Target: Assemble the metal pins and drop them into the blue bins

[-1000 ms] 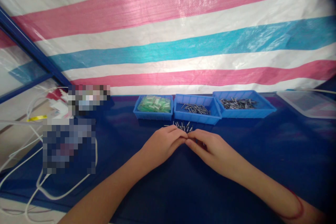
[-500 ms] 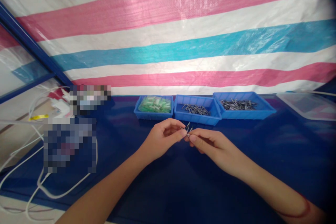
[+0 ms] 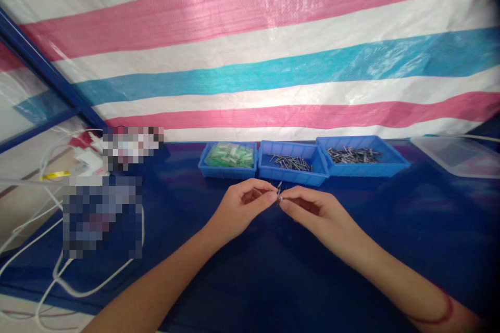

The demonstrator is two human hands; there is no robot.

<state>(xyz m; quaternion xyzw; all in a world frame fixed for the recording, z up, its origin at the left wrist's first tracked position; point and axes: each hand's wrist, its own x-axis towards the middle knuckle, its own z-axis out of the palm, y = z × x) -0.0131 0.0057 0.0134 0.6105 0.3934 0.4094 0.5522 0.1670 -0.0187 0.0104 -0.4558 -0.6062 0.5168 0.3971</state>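
The person's left hand [image 3: 242, 208] and right hand [image 3: 312, 210] met just in front of the middle bin [image 3: 291, 179], a little above the blue cloth [image 3: 273, 270]. Each hand was closed to a pinch, thumb against forefinger, with the other fingers curled loosely under. Between the two sets of fingertips sat a small metal pin [image 3: 278, 197], gripped from both sides. Whether it was one piece or two pressed together was too small to tell.

A few loose pins [image 3: 279, 186] lay on the cloth between the hands and the middle bin's front wall. The middle bin held a thin scatter of short pins [image 3: 291, 162]. The right bin [image 3: 363, 167], touching it on the right, held a fuller heap of darker pins [image 3: 353, 154]. The left bin [image 3: 228, 170], just beside it on the left, held green plastic pieces [image 3: 230, 155]. Well to the right of the middle bin lay a clear plastic tray [image 3: 457, 158], and far to its left trailed white cables [image 3: 78, 286]. A striped sheet [image 3: 250, 62] hung behind it.

The work looked to be midway through one piece, with the pin off the cloth and in the fingers, not set down anywhere. All three bins held stock and loose pins waited on the cloth, so plenty seemed left. No clear pile of finished pieces showed, so how many were done could not be told.
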